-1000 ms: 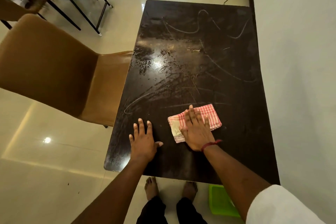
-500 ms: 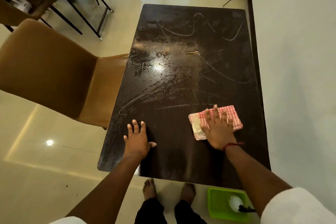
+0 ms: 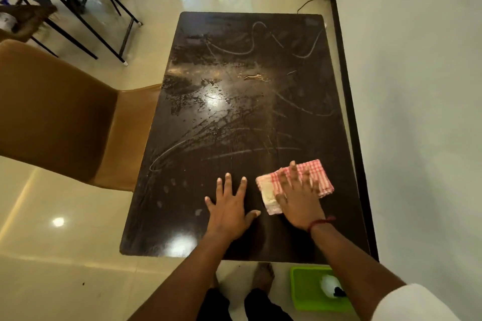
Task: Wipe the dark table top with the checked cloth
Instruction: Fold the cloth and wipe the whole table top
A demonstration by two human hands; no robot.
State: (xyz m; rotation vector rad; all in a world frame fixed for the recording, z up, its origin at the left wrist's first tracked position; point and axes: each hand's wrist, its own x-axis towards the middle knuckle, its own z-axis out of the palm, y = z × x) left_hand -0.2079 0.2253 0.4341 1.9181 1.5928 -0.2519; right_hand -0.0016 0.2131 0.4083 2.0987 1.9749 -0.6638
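Note:
The dark table top [image 3: 234, 117] stretches away from me, streaked with wet smears and curved wipe marks, with a small crumb patch near its middle. A folded red-and-white checked cloth [image 3: 319, 173] lies near the front right part. My right hand [image 3: 300, 197] presses flat on it, fingers straight and spread. My left hand [image 3: 229, 206] rests flat on the bare table just left of the cloth, fingers spread.
A brown padded chair [image 3: 60, 114] stands against the table's left edge. A white wall [image 3: 417, 112] runs along the right side. A green tray [image 3: 310, 292] holding a white object sits on the floor by my feet. Black chair legs and cables are farther back.
My right hand slid the cloth right, then back left toward my left hand. The left hand stayed flat on the table.

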